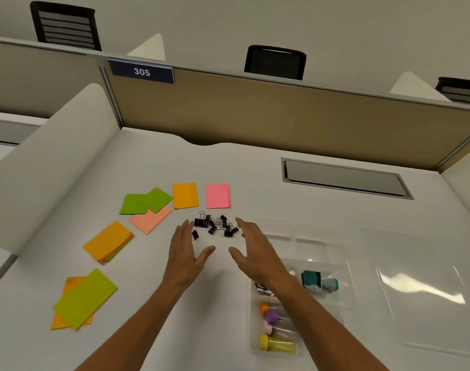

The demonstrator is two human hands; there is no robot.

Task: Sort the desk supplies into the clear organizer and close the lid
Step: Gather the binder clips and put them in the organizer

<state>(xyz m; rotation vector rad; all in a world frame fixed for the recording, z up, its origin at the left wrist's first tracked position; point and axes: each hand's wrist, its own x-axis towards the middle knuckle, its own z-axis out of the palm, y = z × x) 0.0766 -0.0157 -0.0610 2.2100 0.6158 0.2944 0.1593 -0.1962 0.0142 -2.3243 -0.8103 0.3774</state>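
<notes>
Both hands, left (pixel 187 254) and right (pixel 255 253), hover with fingers spread and empty, flanking the binder clips (pixel 215 225) on the table (pixel 228 167).

One legible sign: dark blue nameplate (pixel 140 71), far left on top edge of the tan cubicle partition (pixel 282 113), white numerals "305". No other readable text.

Bright, even light from overhead fills the scene, and shadows on the white table (pixel 228 167) are faint and soft-edged. White streaks of glare cross the flat clear plastic lid (pixel 426 287) at the right. Wide-angle distortion bends the tan partition wall (pixel 282 113) and table edges outward. The whole view is slightly soft, and the small black binder clips (pixel 215 225) lack fine detail.
</notes>
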